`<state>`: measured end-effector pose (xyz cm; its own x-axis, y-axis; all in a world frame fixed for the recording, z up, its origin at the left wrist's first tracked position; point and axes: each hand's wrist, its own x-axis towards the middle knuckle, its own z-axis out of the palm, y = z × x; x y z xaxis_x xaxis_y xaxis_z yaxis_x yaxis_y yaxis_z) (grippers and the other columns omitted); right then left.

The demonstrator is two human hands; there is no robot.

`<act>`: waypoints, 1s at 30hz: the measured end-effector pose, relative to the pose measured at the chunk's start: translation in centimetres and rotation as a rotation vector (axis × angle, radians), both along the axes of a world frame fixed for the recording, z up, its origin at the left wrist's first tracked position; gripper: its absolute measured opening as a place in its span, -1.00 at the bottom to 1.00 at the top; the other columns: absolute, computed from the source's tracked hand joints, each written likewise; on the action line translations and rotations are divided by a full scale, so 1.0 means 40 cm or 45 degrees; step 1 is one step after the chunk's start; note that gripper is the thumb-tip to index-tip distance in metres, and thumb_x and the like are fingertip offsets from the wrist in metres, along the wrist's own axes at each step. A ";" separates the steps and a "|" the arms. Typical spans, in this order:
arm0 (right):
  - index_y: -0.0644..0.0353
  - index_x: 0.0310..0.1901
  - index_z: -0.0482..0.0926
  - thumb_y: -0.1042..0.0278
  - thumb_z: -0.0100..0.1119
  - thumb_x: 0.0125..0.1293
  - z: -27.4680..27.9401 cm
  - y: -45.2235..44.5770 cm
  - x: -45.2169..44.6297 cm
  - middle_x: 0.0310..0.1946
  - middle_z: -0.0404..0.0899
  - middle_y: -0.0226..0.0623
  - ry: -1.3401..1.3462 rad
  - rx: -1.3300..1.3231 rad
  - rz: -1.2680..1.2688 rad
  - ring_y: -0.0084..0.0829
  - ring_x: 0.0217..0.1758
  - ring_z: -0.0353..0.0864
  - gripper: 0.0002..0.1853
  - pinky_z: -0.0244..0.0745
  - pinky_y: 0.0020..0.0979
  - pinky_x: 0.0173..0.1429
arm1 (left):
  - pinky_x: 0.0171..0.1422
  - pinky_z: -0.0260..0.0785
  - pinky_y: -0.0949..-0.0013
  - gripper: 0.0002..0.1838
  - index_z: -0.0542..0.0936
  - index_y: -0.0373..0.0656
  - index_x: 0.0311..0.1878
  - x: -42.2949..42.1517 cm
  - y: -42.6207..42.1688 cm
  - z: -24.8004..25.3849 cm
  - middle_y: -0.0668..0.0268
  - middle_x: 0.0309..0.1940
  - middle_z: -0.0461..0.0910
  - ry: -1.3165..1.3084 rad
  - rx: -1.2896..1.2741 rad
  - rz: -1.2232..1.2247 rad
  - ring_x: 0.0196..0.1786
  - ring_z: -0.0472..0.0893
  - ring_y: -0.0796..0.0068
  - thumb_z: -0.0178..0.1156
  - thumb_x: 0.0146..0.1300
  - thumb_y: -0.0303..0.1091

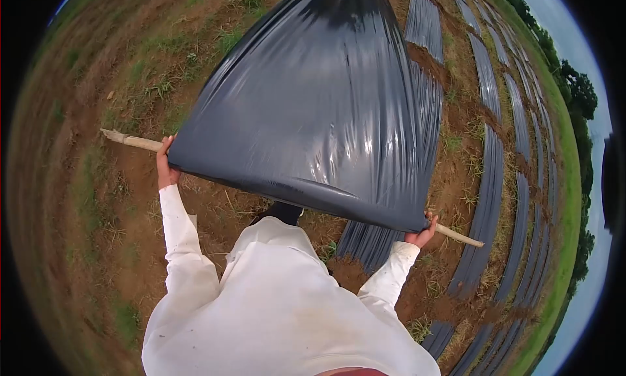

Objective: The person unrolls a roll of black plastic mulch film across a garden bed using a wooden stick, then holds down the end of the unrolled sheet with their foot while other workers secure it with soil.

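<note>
A wide sheet of dark plastic film [306,115] stretches away from a roll [293,190] in front of my body. A wooden pole [137,141] runs through the roll and sticks out at both ends. My left hand [167,164] is closed around the pole at the roll's left end. At the right end my right hand [422,232] grips the pole, its fingers against the roll's edge. The sheet narrows toward its far end, where it is bunched near the soil.
Several long strips of dark film [486,193] lie in rows over the soil on the right. Brown soil with grass tufts [160,86] spreads to the left. A dark shoe [283,213] shows beneath the roll. Trees [577,92] stand at the far right.
</note>
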<state>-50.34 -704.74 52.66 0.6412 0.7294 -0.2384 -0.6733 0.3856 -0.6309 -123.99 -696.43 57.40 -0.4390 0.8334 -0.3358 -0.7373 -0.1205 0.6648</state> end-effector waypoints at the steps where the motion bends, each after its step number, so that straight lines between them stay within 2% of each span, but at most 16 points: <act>1: 0.18 -0.36 0.54 0.15 0.11 0.28 0.017 -0.050 -0.020 -0.35 0.58 -0.27 0.014 -0.006 -0.004 -0.35 -0.21 0.56 -0.75 0.45 -0.27 -0.01 | 0.10 0.39 0.29 -0.90 0.40 -0.15 -0.25 -0.007 -0.040 -0.001 0.20 -0.10 0.55 -0.002 0.003 -0.079 -0.05 0.54 0.37 0.11 0.19 -0.46; 2: 0.18 -0.36 0.54 0.15 0.11 0.28 0.028 -0.095 -0.046 -0.35 0.58 -0.27 0.034 -0.008 -0.011 -0.35 -0.21 0.56 -0.75 0.46 -0.27 -0.01 | 0.09 0.39 0.30 -0.89 0.40 -0.14 -0.26 -0.022 -0.069 0.007 0.24 -0.14 0.55 0.000 0.009 -0.160 -0.06 0.54 0.38 0.12 0.19 -0.45; 4: 0.19 -0.34 0.55 0.14 0.10 0.29 0.061 -0.190 -0.079 -0.33 0.58 -0.26 0.023 -0.094 0.018 -0.33 -0.19 0.56 -0.74 0.45 -0.25 0.00 | 0.09 0.39 0.31 -0.90 0.38 -0.12 -0.30 -0.030 -0.135 0.007 0.25 -0.11 0.55 0.043 -0.031 -0.127 -0.04 0.54 0.37 0.11 0.18 -0.48; 6: 0.20 -0.31 0.55 0.12 0.10 0.28 0.090 -0.262 -0.125 -0.32 0.58 -0.23 -0.004 -0.151 -0.028 -0.31 -0.17 0.56 -0.72 0.45 -0.25 0.00 | 0.10 0.38 0.32 -0.88 0.34 -0.11 -0.35 -0.070 -0.196 -0.017 0.23 -0.13 0.55 0.033 0.085 -0.261 -0.05 0.53 0.38 0.10 0.17 -0.50; 8: 0.22 -0.27 0.55 0.12 0.10 0.27 0.060 -0.329 -0.130 -0.28 0.58 -0.22 -0.039 -0.217 0.036 -0.29 -0.14 0.55 -0.71 0.44 -0.24 0.01 | 0.09 0.38 0.33 -0.88 0.35 -0.12 -0.35 -0.023 -0.263 0.066 0.24 -0.19 0.54 0.068 0.042 -0.194 -0.09 0.55 0.41 0.11 0.17 -0.51; 10: 0.23 -0.20 0.51 0.09 0.17 0.21 0.034 -0.386 -0.125 -0.16 0.55 -0.20 -0.016 -0.253 0.025 -0.28 -0.08 0.51 -0.66 0.39 -0.22 0.06 | 0.03 0.40 0.38 -0.86 0.34 -0.12 -0.34 -0.047 -0.322 0.068 0.27 -0.30 0.51 0.075 -0.003 -0.162 -0.17 0.54 0.44 0.12 0.15 -0.54; 12: 0.25 -0.17 0.49 0.11 0.16 0.22 0.014 -0.423 -0.142 -0.16 0.55 -0.21 -0.057 -0.320 0.138 -0.29 -0.08 0.51 -0.66 0.39 -0.21 0.05 | 0.01 0.39 0.35 -0.83 0.28 -0.13 -0.41 -0.148 -0.366 -0.027 0.03 -0.08 0.53 0.152 0.050 -0.237 -0.14 0.53 0.38 0.08 0.15 -0.53; 14: 0.24 -0.16 0.48 0.15 0.15 0.23 0.046 -0.446 -0.224 -0.13 0.55 -0.22 -0.097 -0.332 0.092 -0.29 -0.07 0.51 -0.68 0.38 -0.20 0.07 | 0.03 0.38 0.35 -0.83 0.27 -0.13 -0.43 -0.170 -0.403 -0.014 0.03 -0.10 0.53 0.133 -0.016 -0.192 -0.13 0.52 0.38 0.07 0.14 -0.54; 16: 0.23 -0.14 0.48 0.18 0.15 0.23 -0.001 -0.468 -0.226 -0.11 0.54 -0.22 -0.117 -0.336 0.158 -0.28 -0.05 0.50 -0.70 0.38 -0.19 0.08 | 0.04 0.37 0.36 -0.83 0.27 -0.13 -0.44 -0.197 -0.443 -0.013 0.03 -0.11 0.53 0.097 -0.075 -0.172 -0.13 0.52 0.38 0.06 0.14 -0.55; 18: 0.21 -0.12 0.47 0.20 0.14 0.23 0.016 -0.458 -0.264 -0.09 0.53 -0.22 -0.143 -0.314 0.218 -0.27 -0.02 0.49 -0.71 0.38 -0.18 0.10 | -0.01 0.40 0.39 -0.86 0.34 -0.12 -0.40 -0.232 -0.452 -0.027 0.20 -0.24 0.51 0.040 0.042 -0.121 -0.18 0.53 0.43 0.09 0.11 -0.57; 19: 0.20 -0.11 0.47 0.22 0.14 0.23 0.021 -0.456 -0.294 -0.07 0.52 -0.21 -0.169 -0.353 0.201 -0.26 -0.01 0.49 -0.72 0.38 -0.17 0.11 | -0.01 0.40 0.39 -0.86 0.34 -0.12 -0.40 -0.262 -0.454 -0.044 0.20 -0.24 0.51 0.032 0.048 -0.103 -0.18 0.53 0.43 0.09 0.11 -0.57; 23: 0.24 -0.05 0.46 0.23 0.12 0.23 0.036 -0.433 -0.469 -0.05 0.51 -0.18 -0.191 -0.431 0.198 -0.24 0.03 0.47 -0.67 0.37 -0.14 0.14 | 0.13 0.38 0.28 -0.86 0.30 -0.14 -0.41 -0.409 -0.460 -0.101 0.00 -0.12 0.51 0.002 -0.072 0.057 -0.06 0.53 0.29 0.06 0.09 -0.57; 27: 0.32 -0.01 0.46 0.21 0.04 0.27 0.054 -0.418 -0.655 -0.03 0.51 -0.16 -0.259 -0.481 0.186 -0.24 0.06 0.47 -0.63 0.36 -0.16 0.17 | 0.09 0.42 0.31 -0.84 0.25 -0.13 -0.45 -0.580 -0.400 -0.095 -0.09 -0.15 0.54 -0.050 -0.075 0.027 -0.06 0.55 0.28 0.02 0.10 -0.57; 30: 0.32 -0.01 0.46 0.21 0.06 0.26 0.078 -0.412 -0.825 -0.04 0.52 -0.16 -0.207 -0.540 0.128 -0.23 0.04 0.49 -0.62 0.36 -0.17 0.18 | 0.10 0.41 0.29 -0.84 0.25 -0.13 -0.45 -0.733 -0.344 -0.068 -0.11 -0.16 0.54 -0.095 -0.109 -0.076 -0.07 0.55 0.26 0.01 0.08 -0.58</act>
